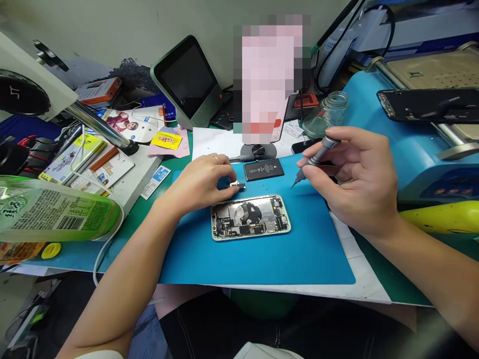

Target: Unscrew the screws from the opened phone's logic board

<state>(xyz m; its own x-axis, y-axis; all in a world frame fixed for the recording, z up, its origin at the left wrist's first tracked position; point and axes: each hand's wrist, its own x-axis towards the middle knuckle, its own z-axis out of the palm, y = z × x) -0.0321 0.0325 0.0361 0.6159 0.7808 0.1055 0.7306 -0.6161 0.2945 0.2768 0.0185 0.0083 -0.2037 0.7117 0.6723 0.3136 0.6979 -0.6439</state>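
- The opened phone [245, 217] lies flat on the blue mat [258, 262], near its middle, insides facing up—circuit board along the edge closest to you, a round dark patch in the centre.
- Just beyond its far left corner is a small metal-and-black part [239, 186]; your left hand [204, 182] has thumb and fingers closed on it in a pinch grip.
- Your right hand [361, 179] has its grip clamped round a slim grey screwdriver [316, 159], its tip pointing down and left, near the phone but apart from it.
- The step in hand appears to be handling that small part, with the driver at the ready. The next move seems to call for a steady pinch and a driver tip kept off the exposed board.
- Beyond the phone, a black battery [264, 170] lies on the mat; tiny specks [266, 189] between them are too small to identify.
- Farther out on the green desk [379, 259]: a glass jar [335, 107] behind your right hand, and—at far left—a green bottle [56, 212].
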